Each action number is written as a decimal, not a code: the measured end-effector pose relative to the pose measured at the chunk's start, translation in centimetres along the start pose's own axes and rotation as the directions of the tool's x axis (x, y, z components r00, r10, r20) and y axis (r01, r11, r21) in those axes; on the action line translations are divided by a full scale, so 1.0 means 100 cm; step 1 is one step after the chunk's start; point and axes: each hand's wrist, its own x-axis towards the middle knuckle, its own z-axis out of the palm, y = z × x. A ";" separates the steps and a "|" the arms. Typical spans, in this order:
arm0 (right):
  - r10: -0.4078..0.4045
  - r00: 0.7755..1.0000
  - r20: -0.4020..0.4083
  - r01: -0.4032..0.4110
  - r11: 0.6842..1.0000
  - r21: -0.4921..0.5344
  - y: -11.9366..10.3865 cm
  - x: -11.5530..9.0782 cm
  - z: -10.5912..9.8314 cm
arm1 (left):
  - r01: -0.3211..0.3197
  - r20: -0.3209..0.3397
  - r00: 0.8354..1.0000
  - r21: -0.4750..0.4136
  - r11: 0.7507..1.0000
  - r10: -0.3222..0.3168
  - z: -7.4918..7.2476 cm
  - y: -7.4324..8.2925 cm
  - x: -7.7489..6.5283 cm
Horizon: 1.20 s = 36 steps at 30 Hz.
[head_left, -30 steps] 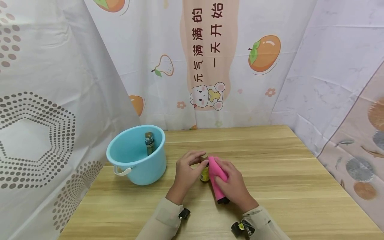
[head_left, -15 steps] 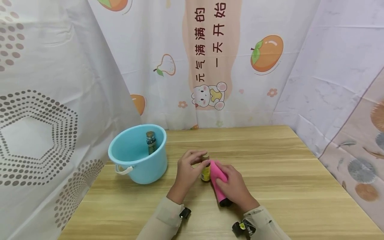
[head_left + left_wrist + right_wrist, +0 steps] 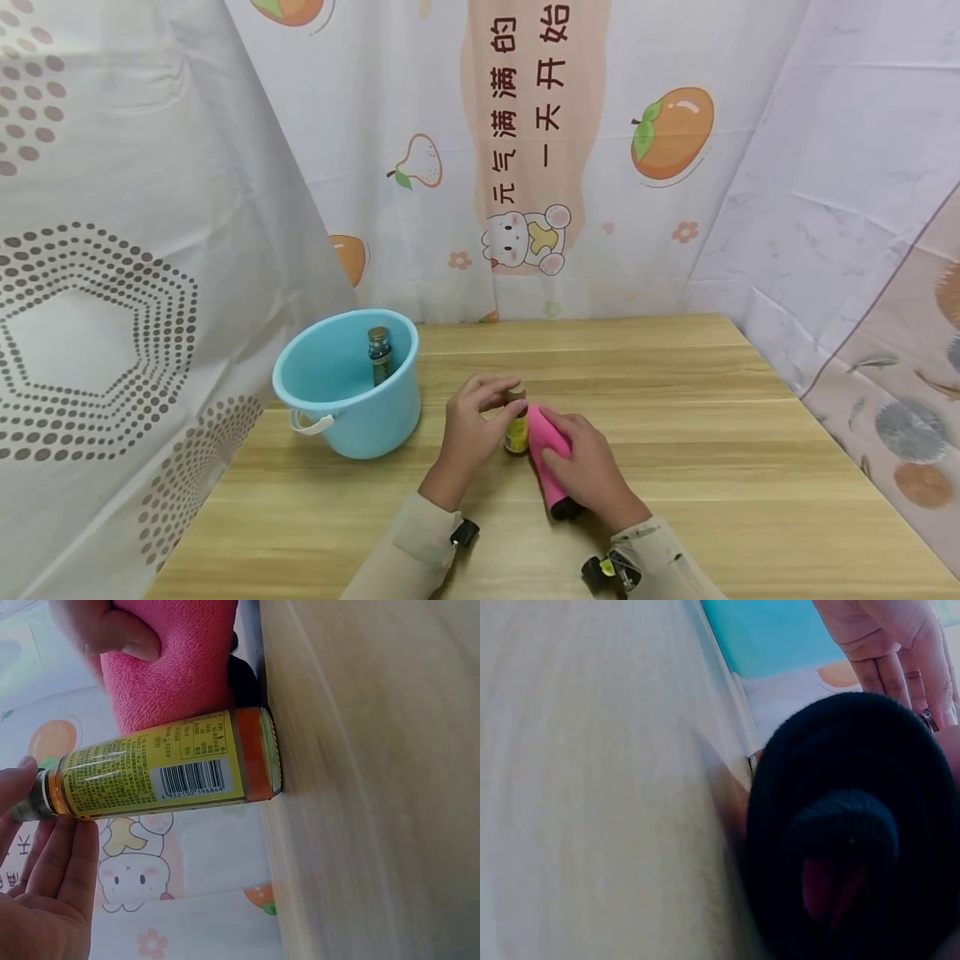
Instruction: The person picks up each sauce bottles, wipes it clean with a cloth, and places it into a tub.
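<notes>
A small glass bottle (image 3: 517,435) with a yellow label and a metal cap stands upright on the table. My left hand (image 3: 470,427) pinches it at the cap and neck between thumb and fingers. In the left wrist view the printed label (image 3: 120,776) and its barcode face the camera. My right hand (image 3: 588,462) grips a rolled pink towel (image 3: 546,437) and holds it against the bottle's right side. The towel's black-edged end (image 3: 840,742) fills much of the right wrist view and hides most of the bottle there.
A light blue bucket (image 3: 352,425) with a white handle (image 3: 311,427) stands on the left of the wooden table (image 3: 675,400). Another dark bottle (image 3: 380,357) with a gold-coloured cap leans inside it. Printed curtains hang behind and on both sides.
My right hand and the towel have slid slightly down, towards me, along the bottle's side. The left hand keeps its hold on the neck. The head view has shifted a little.
</notes>
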 end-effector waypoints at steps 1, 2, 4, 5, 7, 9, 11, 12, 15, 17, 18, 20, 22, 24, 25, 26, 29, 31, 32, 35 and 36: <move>-0.007 1.000 -0.010 0.007 1.000 0.004 0.001 0.000 0.001 | 0.003 0.002 1.000 0.001 1.000 -0.003 0.000 0.000 0.000; -0.018 1.000 -0.021 0.018 1.000 0.009 0.001 0.000 0.001 | 0.004 0.002 1.000 0.000 1.000 -0.004 0.000 0.001 0.000; -0.033 0.999 -0.042 0.034 0.999 0.023 0.001 0.000 0.002 | 0.005 0.000 1.000 0.002 1.000 -0.005 0.000 0.002 0.000; -0.042 0.998 -0.055 0.044 0.999 0.029 0.001 0.000 0.002 | 0.005 -0.002 1.000 0.003 1.000 -0.005 0.000 0.002 0.000; -0.052 0.996 -0.072 0.056 0.997 0.047 0.001 0.000 0.002 | 0.010 -0.006 1.000 0.005 1.000 -0.010 0.000 0.003 0.000; -0.060 0.995 -0.083 0.065 0.996 0.063 0.000 -0.001 0.001 | 0.014 -0.016 1.000 0.008 1.000 -0.014 0.001 0.005 0.000; -0.070 0.993 -0.097 0.078 0.994 0.079 0.000 -0.001 0.001 | 0.020 -0.023 1.000 0.006 1.000 -0.020 0.002 0.009 0.000; -0.076 0.992 -0.106 0.085 0.993 0.086 -0.001 -0.001 0.001 | 0.024 -0.025 0.999 0.003 1.000 -0.024 0.002 0.012 0.001; -0.100 0.984 -0.144 0.117 0.987 0.108 -0.002 -0.001 0.001 | 0.032 -0.024 0.999 -0.010 0.999 -0.033 0.000 0.025 0.001; -0.126 0.976 -0.177 0.151 0.980 0.131 -0.002 -0.001 0.001 | 0.027 -0.021 0.999 -0.012 1.000 -0.028 -0.001 0.032 0.002; -0.144 0.970 -0.195 0.173 0.975 0.142 -0.002 -0.001 0.001 | 0.021 -0.019 1.000 -0.010 1.000 -0.022 -0.002 0.034 0.002; -0.181 0.957 -0.227 0.219 0.963 0.158 -0.003 0.000 0.000 | 0.006 -0.014 1.000 -0.008 1.000 -0.006 -0.002 0.035 0.002; -0.209 0.946 -0.246 0.253 0.953 0.166 -0.003 0.000 0.000 | 0.000 -0.008 1.000 -0.007 1.000 0.000 -0.002 0.033 0.002; -0.225 0.941 -0.251 0.271 0.948 0.166 -0.003 0.000 0.000 | 0.000 -0.002 1.000 -0.003 1.000 0.000 -0.001 0.028 0.002; -0.228 0.942 -0.248 0.273 0.948 0.165 -0.003 0.000 0.000 | 0.004 0.000 1.000 -0.002 1.000 -0.004 -0.001 0.025 0.002; -0.224 0.945 -0.237 0.267 0.949 0.169 -0.003 0.000 0.000 | 0.012 0.001 1.000 -0.002 1.000 -0.012 -0.001 0.022 0.002; -0.199 0.959 -0.204 0.237 0.955 0.180 -0.003 0.000 0.000 | 0.012 0.004 1.000 0.012 1.000 -0.012 0.001 0.010 0.002; -0.179 0.966 -0.187 0.213 0.960 0.180 -0.002 0.000 0.001 | 0.011 0.010 1.000 0.010 1.000 -0.011 0.002 0.004 0.001; -0.171 0.969 -0.180 0.203 0.963 0.180 -0.002 0.000 0.001 | 0.010 0.013 1.000 0.006 1.000 -0.010 0.001 0.002 0.001; -0.151 0.974 -0.171 0.179 0.970 0.162 -0.001 0.000 0.001 | 0.013 0.022 1.000 0.002 1.000 -0.013 0.001 0.000 0.001; -0.145 0.975 -0.166 0.171 0.973 0.154 -0.001 0.000 0.001 | 0.017 0.023 1.000 0.006 1.000 -0.017 0.000 -0.001 0.000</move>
